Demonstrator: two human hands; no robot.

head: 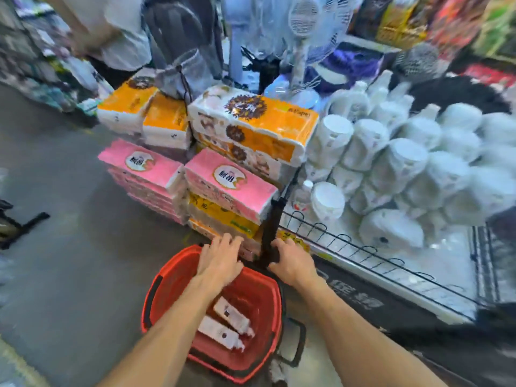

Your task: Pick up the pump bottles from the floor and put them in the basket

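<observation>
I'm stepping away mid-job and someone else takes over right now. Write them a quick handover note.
Left hand: open, empty, over the far rim of the red basket.
Right hand: at the black rack post beside the basket; the grip is too blurred to tell.
Done: two white pump bottles lie inside the basket.
Left: a pale blurred thing on the floor by the basket's near right corner may be another bottle; check it.

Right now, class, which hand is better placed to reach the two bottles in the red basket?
Probably left. The left hand is over the far rim of the red basket, forearm above the pump bottles; the right hand is outside the basket, by the black shelf post.
</observation>
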